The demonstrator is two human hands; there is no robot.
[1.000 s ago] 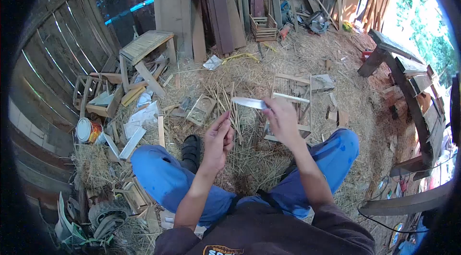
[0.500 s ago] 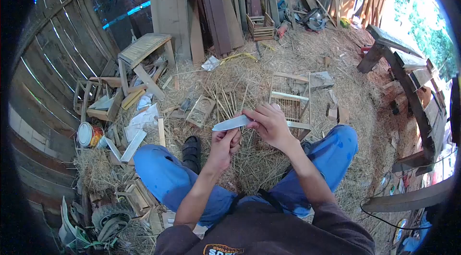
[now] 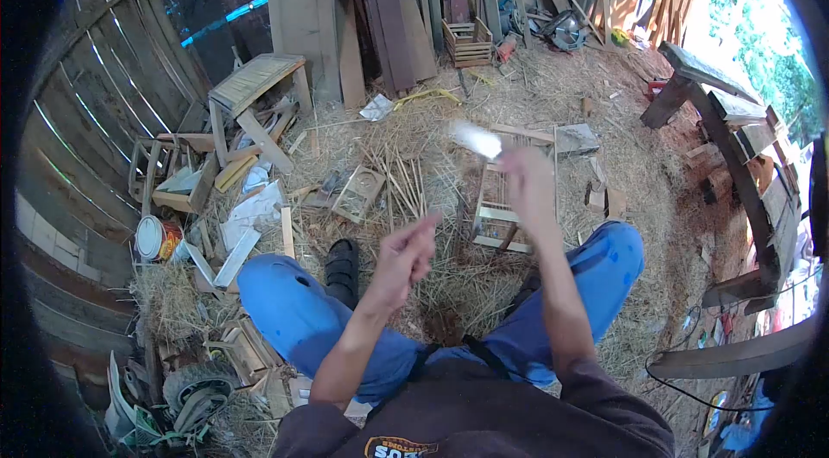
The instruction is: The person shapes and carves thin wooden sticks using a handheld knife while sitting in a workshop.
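My right hand (image 3: 528, 186), blurred by motion, is closed around a knife. The knife's wide blade (image 3: 477, 138) points up and left, bright and smeared. My left hand (image 3: 403, 261) is closed in front of my left knee; whatever may be in its fingers is too small or blurred to make out. A wooden cage-like frame with thin bars (image 3: 496, 214) lies on the ground beyond and partly behind my right hand. Thin split sticks (image 3: 404, 186) lie in a loose bunch ahead of my left hand, beside a small wooden piece (image 3: 359, 193).
Straw and shavings cover the ground. A small wooden stool (image 3: 259, 82) and a paint can (image 3: 157, 238) stand to the left. A slatted crate (image 3: 468, 44) and a circular saw (image 3: 566, 31) are at the back, near leaning boards. A heavy wooden bench (image 3: 734, 113) stands right.
My right hand has swung the knife up and away from my left hand, where the blade lay across the left fingers. The left hand has stayed nearly in place.
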